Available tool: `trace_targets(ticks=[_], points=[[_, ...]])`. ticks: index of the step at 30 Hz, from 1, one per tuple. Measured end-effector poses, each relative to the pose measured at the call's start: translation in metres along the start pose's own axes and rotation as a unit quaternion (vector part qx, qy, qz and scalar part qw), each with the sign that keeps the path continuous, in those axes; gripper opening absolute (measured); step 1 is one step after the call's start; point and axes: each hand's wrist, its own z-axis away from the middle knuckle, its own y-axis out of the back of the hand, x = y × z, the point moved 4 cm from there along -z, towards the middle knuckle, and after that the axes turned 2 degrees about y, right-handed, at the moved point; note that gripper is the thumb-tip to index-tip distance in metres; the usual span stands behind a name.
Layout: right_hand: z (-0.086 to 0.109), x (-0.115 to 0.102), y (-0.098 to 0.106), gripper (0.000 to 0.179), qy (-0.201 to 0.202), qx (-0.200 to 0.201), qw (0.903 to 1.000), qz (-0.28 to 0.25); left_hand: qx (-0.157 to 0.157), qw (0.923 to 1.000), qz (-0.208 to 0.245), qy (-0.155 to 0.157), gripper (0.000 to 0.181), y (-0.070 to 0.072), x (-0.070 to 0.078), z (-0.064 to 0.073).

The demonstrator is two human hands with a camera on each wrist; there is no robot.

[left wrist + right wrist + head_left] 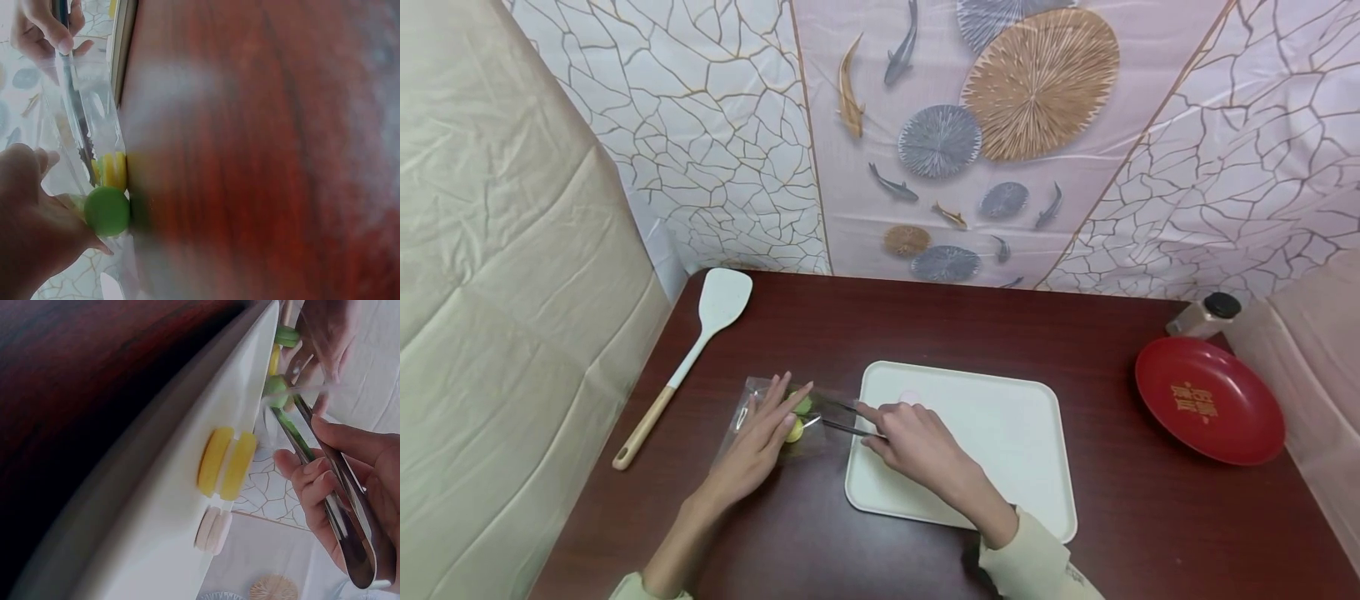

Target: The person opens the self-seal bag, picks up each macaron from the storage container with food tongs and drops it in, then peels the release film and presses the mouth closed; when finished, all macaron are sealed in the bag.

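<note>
My right hand [921, 442] grips a pair of metal tongs [340, 500] over the left edge of a cream tray [1000, 450]. The tongs reach into a clear plastic bag [741, 417] on the table, their tips right at a green macaron [277, 391]. Yellow macarons [113, 171] and another green macaron [107, 211] lie in the bag. With its fingers extended, my left hand [756, 437] rests on the bag beside them. On the tray sit a yellow macaron [226, 462], hidden by my right hand in the head view, and a pale pink macaron [213, 530].
A white spatula [696, 354] with a wooden handle lies along the table's left side. At the right are a red plate [1225, 408] with gold characters and a small black-lidded jar [1204, 317]. Patterned fabric hangs behind the table and plain cloth at both sides.
</note>
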Motion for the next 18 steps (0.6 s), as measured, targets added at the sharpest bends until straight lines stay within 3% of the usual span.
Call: trace_targets(ticks=[5,9,13,18], points=[[0.000,0.002,-0.001,0.044,-0.015,-0.017,0.9995,-0.024,-0.007,0.9999,-0.002,0.008,0.047,-0.004,-0.010,0.001],[0.011,0.004,0.010,0.043,-0.026,-0.019,0.9987,-0.039,-0.006,1.0000,-0.005,0.004,0.047,-0.004,-0.009,0.001],[0.037,0.014,0.028,0.045,-0.010,0.001,0.9991,-0.041,-0.004,1.0000,-0.001,0.003,0.046,-0.001,-0.003,0.000],[0.080,0.038,0.051,0.052,0.010,0.030,0.9985,-0.046,-0.008,0.9999,-0.014,0.006,0.047,-0.004,-0.017,0.002]])
